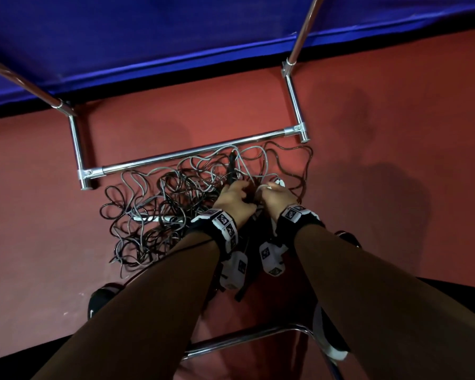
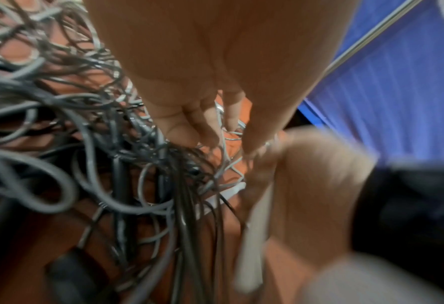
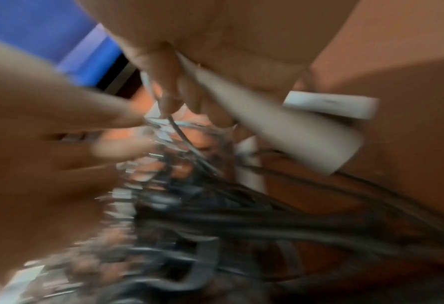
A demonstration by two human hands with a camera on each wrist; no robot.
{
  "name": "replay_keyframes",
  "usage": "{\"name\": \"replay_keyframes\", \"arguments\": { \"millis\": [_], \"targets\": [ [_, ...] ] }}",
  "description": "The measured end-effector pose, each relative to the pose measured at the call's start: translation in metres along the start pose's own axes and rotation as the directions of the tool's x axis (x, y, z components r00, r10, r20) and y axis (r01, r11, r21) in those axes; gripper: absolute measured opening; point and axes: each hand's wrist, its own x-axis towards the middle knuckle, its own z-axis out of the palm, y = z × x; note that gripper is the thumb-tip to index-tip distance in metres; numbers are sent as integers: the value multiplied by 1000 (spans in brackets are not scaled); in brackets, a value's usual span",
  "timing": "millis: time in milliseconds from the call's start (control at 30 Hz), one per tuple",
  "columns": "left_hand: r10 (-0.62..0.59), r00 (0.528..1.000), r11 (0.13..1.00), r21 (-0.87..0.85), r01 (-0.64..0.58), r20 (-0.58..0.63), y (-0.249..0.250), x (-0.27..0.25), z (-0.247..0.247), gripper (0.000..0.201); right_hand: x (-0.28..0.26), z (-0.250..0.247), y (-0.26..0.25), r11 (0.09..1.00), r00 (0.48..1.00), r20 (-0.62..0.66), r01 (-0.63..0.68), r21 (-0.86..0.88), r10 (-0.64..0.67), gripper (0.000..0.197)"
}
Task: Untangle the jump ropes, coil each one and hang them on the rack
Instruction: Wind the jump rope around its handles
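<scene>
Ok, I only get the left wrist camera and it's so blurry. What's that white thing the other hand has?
Observer: The right wrist view shows it. The right hand grips a white handle of a jump rope.
Operator: Are there more handles?
Observer: Yes. In the head view a second white handle lies in the rope pile, left of the left hand.
Operator: Where's the rack?
Observer: Its chrome bottom bar runs along the pile's far edge, low over the red floor.
</scene>
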Motion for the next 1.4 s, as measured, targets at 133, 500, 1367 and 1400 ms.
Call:
{"name": "replay_keyframes", "arguments": {
  "millis": [133,500,1367,1400],
  "targets": [
    [29,998,997,-79,-25,58,8,-7,-7,51,-43,-3,-62,974,970,122,196,117,-210,13],
    [87,994,977,-190,-98,-66,111,-87,-116,21,-132,-48,-198,888,903,-224,412,203,-367,12],
    [253,958,846,-449,-286,-134,178,-310,-199,27,-365,-111,-248,646,792,-4,500,577,-610,19],
    [277,940,787,-515,-341,-199,180,-312,-203,27,-357,-106,-241,764,841,16,484,428,-542,20]
  ]
}}
